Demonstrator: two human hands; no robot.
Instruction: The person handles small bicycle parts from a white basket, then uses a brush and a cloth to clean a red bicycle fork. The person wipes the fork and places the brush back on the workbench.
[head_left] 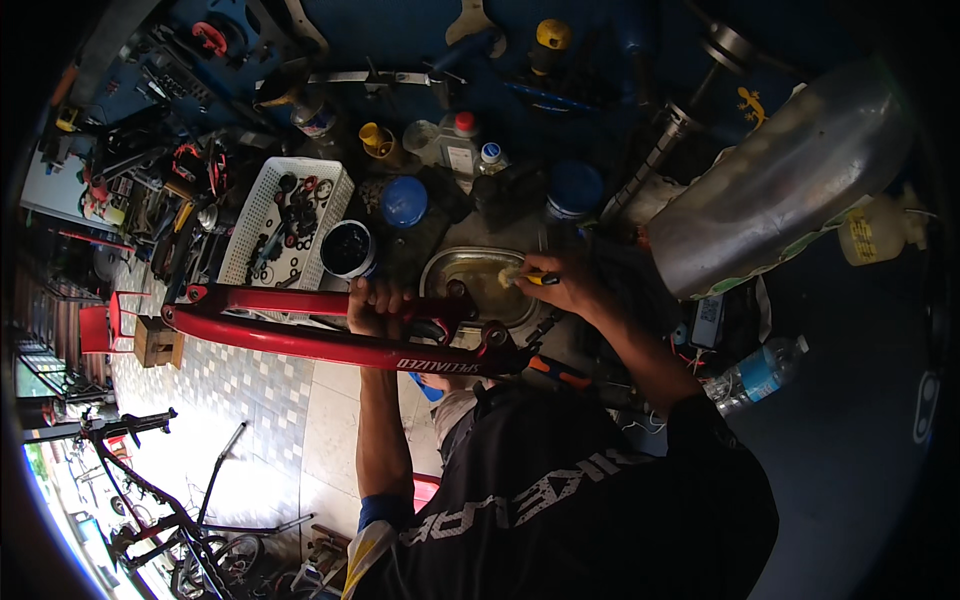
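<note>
My left hand (378, 303) is closed around a glossy red bicycle frame part (300, 338), which lies across in front of me with its two long arms pointing left. The pivot end of the part, with round holes, is at the right, near the oval metal tray (432, 268). A shallow layer of yellowish liquid shows in the tray. Over its right side my right hand (565, 284) grips a small brush (543, 278) with a yellow and black handle. The pale bristles are at the tray, but whether they touch the liquid I cannot tell.
Behind the frame part stand a white basket (252, 215) of small parts, a tub of dark grease (348, 249) and a blue lid (404, 202). An orange-handled tool (560, 373) lies near my right forearm. Right are a large metal cylinder (780, 185) and a plastic bottle (757, 376).
</note>
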